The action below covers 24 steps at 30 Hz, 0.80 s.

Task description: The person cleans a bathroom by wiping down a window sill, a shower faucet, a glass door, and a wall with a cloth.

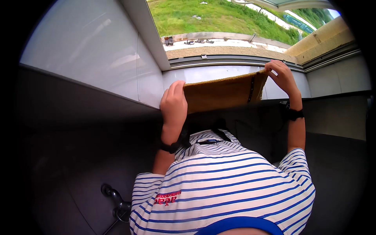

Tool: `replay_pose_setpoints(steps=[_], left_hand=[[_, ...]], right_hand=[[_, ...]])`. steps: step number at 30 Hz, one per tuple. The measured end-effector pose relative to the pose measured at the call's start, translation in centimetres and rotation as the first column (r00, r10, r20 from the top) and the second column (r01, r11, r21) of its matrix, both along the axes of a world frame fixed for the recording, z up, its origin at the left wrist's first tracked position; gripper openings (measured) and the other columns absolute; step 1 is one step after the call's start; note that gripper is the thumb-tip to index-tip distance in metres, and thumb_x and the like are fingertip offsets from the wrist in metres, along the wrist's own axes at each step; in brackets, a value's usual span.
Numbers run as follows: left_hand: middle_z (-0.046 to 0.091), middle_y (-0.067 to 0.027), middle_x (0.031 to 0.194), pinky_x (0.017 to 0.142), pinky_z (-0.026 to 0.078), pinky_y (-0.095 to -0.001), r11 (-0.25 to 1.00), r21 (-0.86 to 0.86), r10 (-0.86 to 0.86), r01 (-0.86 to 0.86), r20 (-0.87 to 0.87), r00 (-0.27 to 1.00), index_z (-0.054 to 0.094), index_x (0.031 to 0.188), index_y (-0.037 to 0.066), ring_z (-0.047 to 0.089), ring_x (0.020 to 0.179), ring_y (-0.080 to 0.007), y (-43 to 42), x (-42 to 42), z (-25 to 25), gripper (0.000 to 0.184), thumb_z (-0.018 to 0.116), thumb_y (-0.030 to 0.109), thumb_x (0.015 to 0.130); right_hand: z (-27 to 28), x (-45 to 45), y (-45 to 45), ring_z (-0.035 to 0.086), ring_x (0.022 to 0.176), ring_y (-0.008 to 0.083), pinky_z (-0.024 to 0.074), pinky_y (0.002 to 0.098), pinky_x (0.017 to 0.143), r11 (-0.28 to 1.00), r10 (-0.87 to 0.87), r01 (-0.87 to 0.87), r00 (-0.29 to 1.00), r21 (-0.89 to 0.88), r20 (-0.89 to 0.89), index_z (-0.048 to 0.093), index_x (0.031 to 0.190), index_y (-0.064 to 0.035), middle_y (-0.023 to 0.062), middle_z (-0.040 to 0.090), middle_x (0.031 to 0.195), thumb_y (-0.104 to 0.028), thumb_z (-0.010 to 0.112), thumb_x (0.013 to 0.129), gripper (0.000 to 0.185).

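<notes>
A brown cloth (pixel 223 93) hangs stretched between my two hands in front of the pale window sill (pixel 219 73). My left hand (pixel 174 105) is closed on its upper left corner, beside the tiled wall edge. At the upper right corner, close to the window frame, my right hand (pixel 281 76) pinches the cloth between thumb and fingers. A dark strip with small dots runs down the cloth near its right side. The lower part of the cloth falls into shadow.
The window frame (pixel 235 60) opens onto grass (pixel 223 19) and a ledge bearing several small dark objects. Glossy tiles (pixel 86 43) cover the wall at left. Dark metal legs with casters (pixel 117 199) stand on the floor at lower left.
</notes>
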<state>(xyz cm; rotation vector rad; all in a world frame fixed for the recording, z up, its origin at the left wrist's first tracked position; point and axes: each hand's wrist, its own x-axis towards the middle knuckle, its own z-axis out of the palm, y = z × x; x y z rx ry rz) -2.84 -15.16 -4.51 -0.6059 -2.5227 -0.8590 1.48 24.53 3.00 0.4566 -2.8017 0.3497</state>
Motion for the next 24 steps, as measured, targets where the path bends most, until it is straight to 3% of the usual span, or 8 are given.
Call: replay_pose_setpoints(steps=[3, 7, 10, 12, 15, 17, 21, 24], left_hand=[[0.070, -0.0146, 0.104, 0.076, 0.056, -0.0397, 0.999, 0.039, 0.012, -0.011, -0.032, 0.999, 0.065, 0.116, 0.005, 0.069, 0.089, -0.0329, 1.1, -0.8, 3.1, 0.028, 0.063, -0.002, 0.088], [0.069, -0.0168, 0.114, 0.086, 0.057, -0.0382, 0.991, 0.113, -0.050, 0.077, -0.230, 0.972, 0.063, 0.119, 0.002, 0.069, 0.101, -0.0338, 1.7, -0.8, 4.7, 0.033, 0.061, -0.008, 0.088], [0.070, -0.0163, 0.111, 0.085, 0.057, -0.0390, 0.983, 0.095, -0.127, 0.157, -0.265, 0.956, 0.065, 0.116, 0.001, 0.069, 0.099, -0.0334, 0.8, 0.1, 3.6, 0.031, 0.060, -0.008, 0.087], [0.070, -0.0128, 0.108, 0.086, 0.055, -0.0395, 0.968, 0.038, -0.245, 0.247, -0.048, 0.968, 0.067, 0.112, 0.003, 0.067, 0.102, -0.0317, -0.4, 1.4, 1.5, 0.028, 0.062, -0.005, 0.085], [0.071, -0.0090, 0.103, 0.086, 0.053, -0.0397, 0.914, -0.127, -0.373, 0.386, 0.115, 0.921, 0.069, 0.107, 0.005, 0.064, 0.103, -0.0294, -1.8, 3.8, -0.8, 0.024, 0.065, -0.001, 0.084], [0.071, -0.0090, 0.098, 0.083, 0.052, -0.0402, 0.914, -0.089, -0.382, 0.396, 0.143, 0.913, 0.070, 0.105, 0.005, 0.063, 0.098, -0.0293, -2.0, 4.3, -1.5, 0.021, 0.067, 0.001, 0.085], [0.070, -0.0087, 0.092, 0.079, 0.051, -0.0404, 0.940, -0.069, -0.324, 0.334, 0.132, 0.937, 0.071, 0.104, 0.006, 0.062, 0.091, -0.0290, -1.0, 3.0, -0.3, 0.018, 0.068, 0.004, 0.086], [0.069, -0.0087, 0.100, 0.090, 0.049, -0.0406, 0.983, -0.044, -0.169, 0.177, 0.151, 0.974, 0.069, 0.115, 0.007, 0.060, 0.101, -0.0288, 1.7, 0.5, -1.2, 0.030, 0.066, 0.002, 0.085]], right_hand=[[2.7, 0.8, 1.2, 0.066, 0.084, 0.0265, 0.0528, 0.0357, 0.075, 0.993, -0.118, 0.119, 0.971, -0.007, -0.208, 0.064, 0.098, -0.0076, 0.0073, 0.069, 0.091, -0.008, 0.075, 0.082, 0.019], [4.3, 3.0, 1.6, 0.067, 0.089, 0.0264, 0.0536, 0.0374, 0.077, 0.988, -0.114, 0.151, 0.872, 0.040, -0.477, 0.069, 0.102, -0.0087, 0.0059, 0.070, 0.096, -0.004, 0.075, 0.081, 0.022], [2.5, 6.0, 0.5, 0.066, 0.091, 0.0251, 0.0532, 0.0372, 0.078, 0.983, -0.141, 0.177, 0.908, 0.057, -0.394, 0.071, 0.100, -0.0091, 0.0050, 0.070, 0.096, -0.002, 0.074, 0.080, 0.022], [-0.9, 8.1, -0.1, 0.064, 0.093, 0.0244, 0.0517, 0.0369, 0.080, 0.981, -0.174, 0.190, 0.951, 0.039, -0.254, 0.070, 0.097, -0.0083, 0.0042, 0.069, 0.095, -0.002, 0.074, 0.079, 0.019], [-6.2, 11.6, -0.9, 0.065, 0.093, 0.0260, 0.0520, 0.0370, 0.079, 0.972, -0.227, 0.229, 0.973, -0.047, 0.052, 0.069, 0.095, -0.0043, 0.0060, 0.069, 0.095, -0.001, 0.073, 0.080, 0.016], [-8.1, 12.9, -1.2, 0.065, 0.092, 0.0273, 0.0519, 0.0372, 0.079, 0.950, -0.263, 0.274, 0.961, -0.152, 0.091, 0.069, 0.094, -0.0040, 0.0072, 0.069, 0.095, -0.002, 0.072, 0.081, 0.014], [-6.0, 11.2, -0.7, 0.064, 0.092, 0.0281, 0.0505, 0.0384, 0.081, 0.943, -0.312, 0.314, 0.949, -0.107, 0.040, 0.070, 0.098, -0.0062, 0.0065, 0.069, 0.097, -0.004, 0.069, 0.084, 0.014], [-5.9, 7.3, -0.8, 0.062, 0.098, 0.0270, 0.0481, 0.0384, 0.087, 0.910, -0.411, 0.412, 0.891, -0.036, -0.193, 0.070, 0.109, -0.0093, 0.0053, 0.069, 0.101, -0.004, 0.067, 0.086, 0.024]])
